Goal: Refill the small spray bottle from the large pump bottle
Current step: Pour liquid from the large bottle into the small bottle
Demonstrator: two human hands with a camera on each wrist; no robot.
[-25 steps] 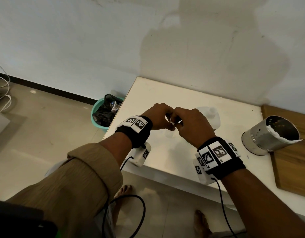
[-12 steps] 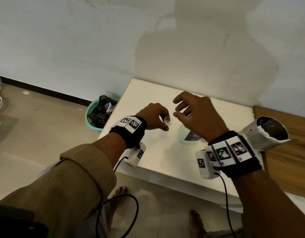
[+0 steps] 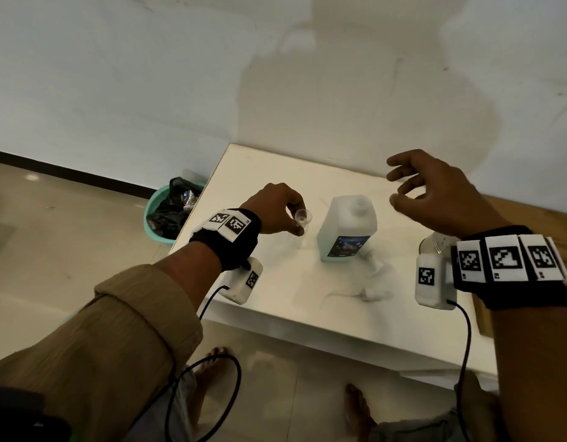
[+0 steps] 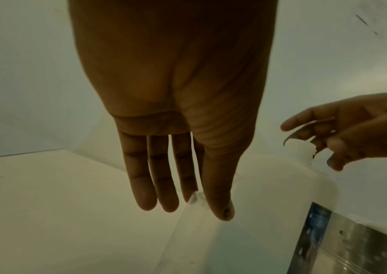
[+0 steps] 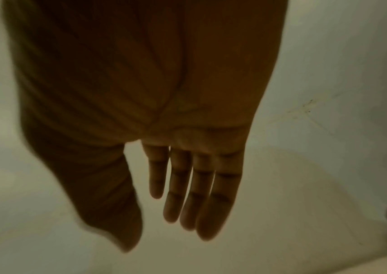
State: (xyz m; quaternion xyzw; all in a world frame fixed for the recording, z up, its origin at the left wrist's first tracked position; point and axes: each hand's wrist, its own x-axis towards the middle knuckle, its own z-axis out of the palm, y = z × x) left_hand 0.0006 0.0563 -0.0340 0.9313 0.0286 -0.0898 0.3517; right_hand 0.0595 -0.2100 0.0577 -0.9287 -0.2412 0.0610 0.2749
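- In the head view, the large bottle (image 3: 347,229) is standing upright on the white surface (image 3: 276,173). Its top is blurry, so I cannot tell if a pump is on it.
- The left hand (image 3: 276,207) is staying just left of the large bottle. It is pinching a small clear piece (image 3: 303,216) between thumb and finger. It could be part of the small spray bottle, but it is too blurry to tell.
- The left wrist view is showing what the head view is not: the underside of the left hand (image 4: 176,103), with the fingers (image 4: 143,178) pointing down and the clear piece (image 4: 195,199) peeking out beside the thumb.
- The right hand (image 3: 435,194) is hanging in the air to the right of the large bottle, fingers spread apart and holding nothing.
- The right wrist view is showing the right hand (image 5: 164,111) from below, its fingers (image 5: 220,194) straight, over bare surface.
- Only the head view is showing a shiny metal can (image 3: 435,247) right of the large bottle, partly hidden by the wrist, and a green bin (image 3: 158,215) on the floor left of the surface.
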